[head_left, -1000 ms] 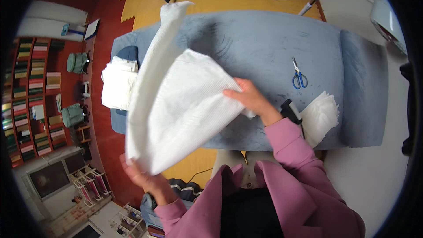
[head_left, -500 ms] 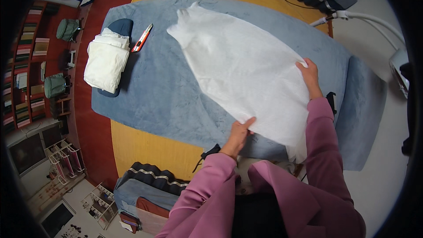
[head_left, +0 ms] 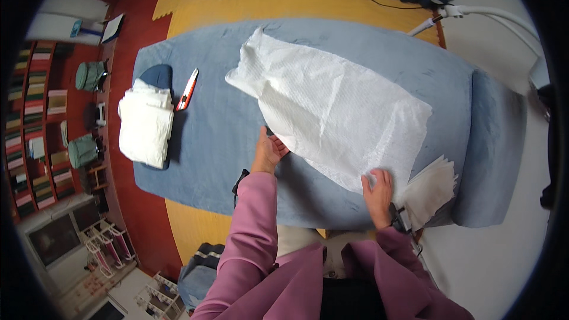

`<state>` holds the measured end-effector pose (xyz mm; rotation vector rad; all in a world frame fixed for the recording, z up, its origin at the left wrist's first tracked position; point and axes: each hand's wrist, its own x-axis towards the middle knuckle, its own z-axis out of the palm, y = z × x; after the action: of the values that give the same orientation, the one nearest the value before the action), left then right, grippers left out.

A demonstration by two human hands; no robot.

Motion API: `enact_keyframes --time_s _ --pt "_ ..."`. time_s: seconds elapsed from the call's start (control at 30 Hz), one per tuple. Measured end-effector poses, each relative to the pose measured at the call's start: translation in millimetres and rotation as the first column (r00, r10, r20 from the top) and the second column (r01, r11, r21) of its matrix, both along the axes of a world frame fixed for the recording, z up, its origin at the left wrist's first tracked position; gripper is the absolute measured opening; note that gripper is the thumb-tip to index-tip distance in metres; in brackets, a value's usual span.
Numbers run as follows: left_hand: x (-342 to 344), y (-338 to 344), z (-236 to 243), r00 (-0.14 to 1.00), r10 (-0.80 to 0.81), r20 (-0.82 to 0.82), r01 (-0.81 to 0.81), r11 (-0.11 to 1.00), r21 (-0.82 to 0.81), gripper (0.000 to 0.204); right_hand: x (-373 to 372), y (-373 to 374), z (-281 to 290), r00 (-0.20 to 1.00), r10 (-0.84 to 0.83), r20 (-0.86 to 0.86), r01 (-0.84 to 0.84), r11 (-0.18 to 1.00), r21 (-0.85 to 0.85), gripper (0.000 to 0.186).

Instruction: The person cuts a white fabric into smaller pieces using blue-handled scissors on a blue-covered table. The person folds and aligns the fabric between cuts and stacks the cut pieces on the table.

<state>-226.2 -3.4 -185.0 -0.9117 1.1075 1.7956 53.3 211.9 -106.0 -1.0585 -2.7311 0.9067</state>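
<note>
A thin, textured white sheet (head_left: 338, 106) lies spread over the blue-covered massage table (head_left: 204, 160), its far-left end crumpled and slightly raised. My left hand (head_left: 269, 151) is at the near-left edge of the sheet, palm turned up and fingers apart, fingertips touching or just beneath the border. At the near-right edge, my right hand (head_left: 379, 198) rests with its fingers stretched out against the sheet. Beside my right wrist sits a fanned pile of thin white sheets (head_left: 432, 189), partly hanging at the table's near side.
At the table's left end, a stack of folded white sheets (head_left: 145, 124) sits on a dark blue cushion (head_left: 157, 76). Near it lies a red-and-white utility knife (head_left: 188, 90). A blue bolster (head_left: 495, 148) fills the right end. A white lamp arm (head_left: 492, 15) reaches in from the far right.
My right hand has released the sheet's right edge and come nearer. My left hand has slid left along the near edge. The sheet now lies flatter, and the pile at the right shows.
</note>
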Motion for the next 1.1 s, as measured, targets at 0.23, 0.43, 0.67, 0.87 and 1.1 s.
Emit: enact_keyframes --time_s 0.23,0.43,0.67,0.87,1.1 --pt "-52.1 0.1 40.3 0.925 0.373 0.074 -0.346 0.746 0.569 0.057 24.7 -46.0 -29.6 0.961 -0.267 0.068 0.250 0.949 0.193 0.068" --pt "-48.8 -83.9 91.0 0.825 0.286 -0.487 -0.272 0.957 0.100 0.044 15.4 -47.1 -19.9 0.960 -0.188 0.206 0.095 0.916 0.390 0.057" --pt "-10.3 -199.2 78.4 0.831 0.042 -0.555 -0.298 0.876 -0.380 0.041 13.1 -38.9 -13.5 0.979 -0.003 0.206 -0.095 0.881 0.463 0.022" --pt "22.2 -283.0 43.1 0.887 -0.037 -0.460 -0.226 0.834 -0.504 0.039 43.4 -83.1 4.0 0.958 0.046 0.283 -0.153 0.916 0.370 0.025" --pt "36.4 -282.0 74.0 0.550 -0.754 -0.358 -0.382 0.154 -0.911 0.052 17.8 -97.5 35.3 0.962 0.161 0.222 -0.216 0.943 0.253 0.048"
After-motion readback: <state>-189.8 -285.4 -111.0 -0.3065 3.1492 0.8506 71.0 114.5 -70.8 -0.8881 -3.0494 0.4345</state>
